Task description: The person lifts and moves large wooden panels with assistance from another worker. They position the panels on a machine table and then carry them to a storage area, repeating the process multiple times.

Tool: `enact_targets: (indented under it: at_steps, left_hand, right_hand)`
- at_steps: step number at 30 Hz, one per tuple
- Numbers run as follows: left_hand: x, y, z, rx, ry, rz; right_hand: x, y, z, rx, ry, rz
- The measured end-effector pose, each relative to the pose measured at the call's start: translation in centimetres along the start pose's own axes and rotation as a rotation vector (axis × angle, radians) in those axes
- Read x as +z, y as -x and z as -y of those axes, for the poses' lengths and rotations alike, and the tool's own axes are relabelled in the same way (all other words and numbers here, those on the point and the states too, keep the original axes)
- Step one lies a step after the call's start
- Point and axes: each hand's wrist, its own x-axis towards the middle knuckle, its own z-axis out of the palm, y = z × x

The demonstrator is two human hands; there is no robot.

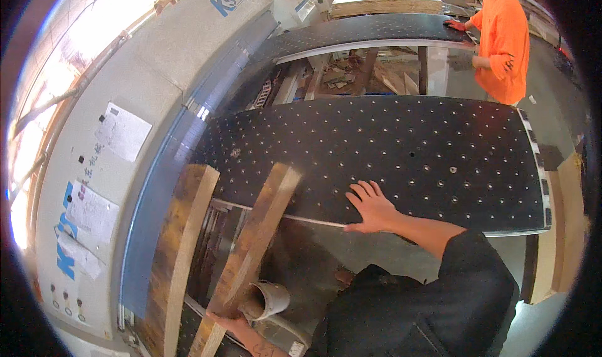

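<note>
My left hand (233, 325), low in the view, is closed on the edge of a long, narrow wooden board (254, 253). Its far end rests on the black air-float table (382, 131), which is dotted with small metal nozzles. With fingers spread, my right hand (374, 210) lies flat near that table's front edge and holds nothing. To the left of the held board, a second wooden board (188, 256) lies close along a blue strip curtain (143, 231). The fingertips of my left hand are partly hidden by the board.
A large pale machine housing (144, 62) with papers (123, 131) on it fills the left side. Under the boards stands a whitish, round, open-topped container or pipe (276, 298). A person in orange (501, 43) stands beside a farther black table (376, 29), before stacked panels (385, 7).
</note>
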Motion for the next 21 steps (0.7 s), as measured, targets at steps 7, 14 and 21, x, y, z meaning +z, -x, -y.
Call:
enact_targets:
  at_steps: [7,14,21]
  left_hand:
    - [-5.8,12.4,1.2,-0.025,0.059,0.172]
    - [-10.0,22.9,2.0,-0.097,0.162,0.118]
    - [-10.6,40.3,5.4,-0.083,0.165,0.125]
  right_hand:
    - [1.5,0.6,-1.8,0.175,-0.735,-0.454]
    - [-0.5,8.6,-5.3,0.394,-1.302,-0.393]
    - [-6.8,18.7,-15.8,0.369,-1.244,-0.377]
